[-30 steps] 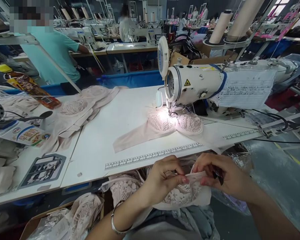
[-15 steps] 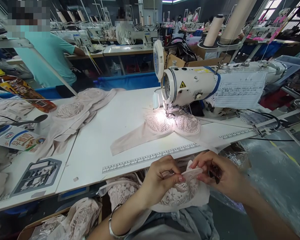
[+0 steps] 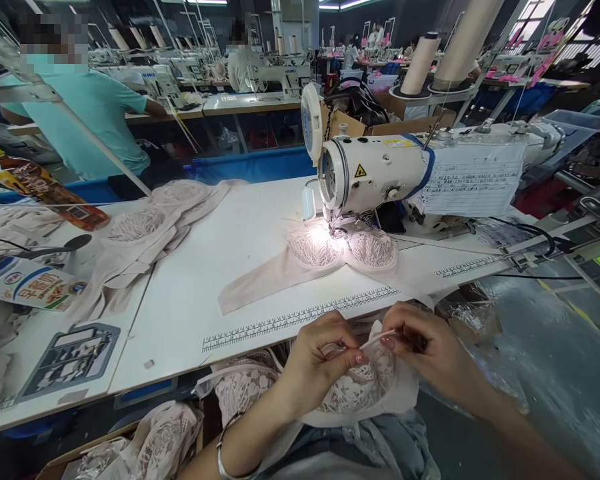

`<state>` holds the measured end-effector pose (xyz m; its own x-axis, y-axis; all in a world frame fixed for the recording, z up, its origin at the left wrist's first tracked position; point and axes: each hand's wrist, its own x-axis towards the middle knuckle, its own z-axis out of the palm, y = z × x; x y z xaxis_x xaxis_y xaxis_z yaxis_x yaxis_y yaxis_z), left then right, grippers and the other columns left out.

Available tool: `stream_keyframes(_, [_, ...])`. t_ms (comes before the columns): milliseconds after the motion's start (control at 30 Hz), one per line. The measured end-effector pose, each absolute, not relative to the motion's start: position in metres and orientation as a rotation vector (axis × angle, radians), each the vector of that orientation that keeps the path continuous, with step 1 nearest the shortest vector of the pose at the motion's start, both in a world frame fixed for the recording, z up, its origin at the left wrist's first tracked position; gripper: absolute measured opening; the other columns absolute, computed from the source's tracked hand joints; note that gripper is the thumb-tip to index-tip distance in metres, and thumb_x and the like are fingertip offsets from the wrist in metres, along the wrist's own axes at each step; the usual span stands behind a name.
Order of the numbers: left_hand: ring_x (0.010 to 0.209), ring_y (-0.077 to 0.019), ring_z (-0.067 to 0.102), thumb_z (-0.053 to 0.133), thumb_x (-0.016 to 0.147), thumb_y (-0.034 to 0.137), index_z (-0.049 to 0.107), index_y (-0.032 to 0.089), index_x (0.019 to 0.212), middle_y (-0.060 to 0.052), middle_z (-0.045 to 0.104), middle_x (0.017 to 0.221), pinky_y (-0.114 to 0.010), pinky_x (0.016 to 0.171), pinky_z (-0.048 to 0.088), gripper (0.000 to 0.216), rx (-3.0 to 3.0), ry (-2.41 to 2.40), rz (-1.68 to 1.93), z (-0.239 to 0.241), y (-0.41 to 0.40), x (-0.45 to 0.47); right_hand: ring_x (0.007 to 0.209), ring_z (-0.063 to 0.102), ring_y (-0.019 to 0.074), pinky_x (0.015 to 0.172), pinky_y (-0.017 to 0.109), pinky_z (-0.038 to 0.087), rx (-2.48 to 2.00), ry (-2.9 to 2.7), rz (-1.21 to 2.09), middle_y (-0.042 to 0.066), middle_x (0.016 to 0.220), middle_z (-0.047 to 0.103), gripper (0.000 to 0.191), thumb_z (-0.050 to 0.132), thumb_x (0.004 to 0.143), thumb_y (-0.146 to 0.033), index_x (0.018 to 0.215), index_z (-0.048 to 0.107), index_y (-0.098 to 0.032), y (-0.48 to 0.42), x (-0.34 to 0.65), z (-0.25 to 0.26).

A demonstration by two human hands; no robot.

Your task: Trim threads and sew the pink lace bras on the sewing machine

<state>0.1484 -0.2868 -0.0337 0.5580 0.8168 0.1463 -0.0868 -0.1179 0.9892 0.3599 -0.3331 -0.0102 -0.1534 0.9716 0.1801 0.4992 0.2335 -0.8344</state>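
Observation:
A pale pink lace bra (image 3: 353, 393) lies across my lap, below the table's front edge. My left hand (image 3: 325, 360) pinches the bra's upper edge between thumb and fingers. Close by on the right, my right hand (image 3: 420, 340) pinches the same narrow edge, which runs taut between the two hands. Another pink bra (image 3: 367, 250) lies on the table, its middle under the needle of the white sewing machine (image 3: 375, 170), lit by a bright lamp. One of its wings stretches left over the table top.
More bras (image 3: 140, 227) lie piled on the table's left, beside a tilted drink bottle (image 3: 45, 190) and a printed carton (image 3: 33, 283). A grey tray (image 3: 70, 360) sits at the front left. Below, a box (image 3: 150, 440) holds lace pieces. Beyond sits a person in a turquoise shirt (image 3: 95, 120).
My right thumb and fingers have closed nearer together on the bra's edge, and the stretch between my hands looks thinner and straighter. My left hand stays almost where it was.

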Motion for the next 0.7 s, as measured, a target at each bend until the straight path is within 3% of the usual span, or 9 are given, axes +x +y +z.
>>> stream_keyframes(200, [0.071,-0.0144,0.058,0.079,0.083,0.035,0.07,0.018,0.066,-0.002,0.059,0.072,-0.026,0.068,0.048,0.026,1.458,0.649,0.935,-0.033,-0.285,0.149,0.053,0.042,0.0118,0.048,0.025,0.034,-1.423,-1.613,0.889,-0.003,0.063,0.047,0.029,0.061,0.093,-0.045,0.075,0.059,-0.022,-0.332,0.361,-0.009])
stream_keyframes(300, [0.08,-0.0164,0.062,0.079,0.083,0.033,0.067,0.016,0.067,-0.006,0.066,0.084,-0.028,0.074,0.054,0.027,1.376,0.638,0.907,-0.033,-0.286,0.151,0.051,0.043,0.0114,0.046,0.025,0.034,-1.421,-1.565,0.932,-0.003,0.062,0.047,0.029,0.063,0.092,-0.047,0.077,0.062,-0.022,-0.332,0.36,-0.009])
stream_keyframes(400, [0.08,-0.0163,0.064,0.075,0.086,0.035,0.06,0.014,0.069,-0.009,0.069,0.097,-0.028,0.067,0.06,0.03,1.188,0.604,0.795,-0.035,-0.287,0.153,0.052,0.045,0.0116,0.046,0.024,0.037,-1.418,-1.529,0.969,-0.002,0.063,0.049,0.029,0.063,0.091,-0.049,0.08,0.063,-0.022,-0.332,0.36,-0.011])
stream_keyframes(500, [0.075,-0.0148,0.063,0.076,0.084,0.037,0.056,0.013,0.07,-0.01,0.07,0.096,-0.031,0.063,0.064,0.034,1.079,0.622,0.748,-0.036,-0.29,0.154,0.053,0.045,0.0114,0.048,0.024,0.038,-1.406,-1.506,0.996,-0.002,0.064,0.048,0.029,0.062,0.091,-0.049,0.083,0.063,-0.022,-0.332,0.361,-0.014])
stream_keyframes(700, [0.07,-0.0117,0.061,0.079,0.082,0.036,0.057,0.012,0.068,-0.01,0.071,0.093,-0.023,0.059,0.061,0.035,1.063,0.643,0.779,-0.035,-0.291,0.155,0.05,0.038,0.0088,0.046,0.021,0.034,-1.389,-1.518,1.064,-0.005,0.063,0.042,0.028,0.066,0.088,-0.05,0.085,0.062,-0.022,-0.33,0.364,-0.021])
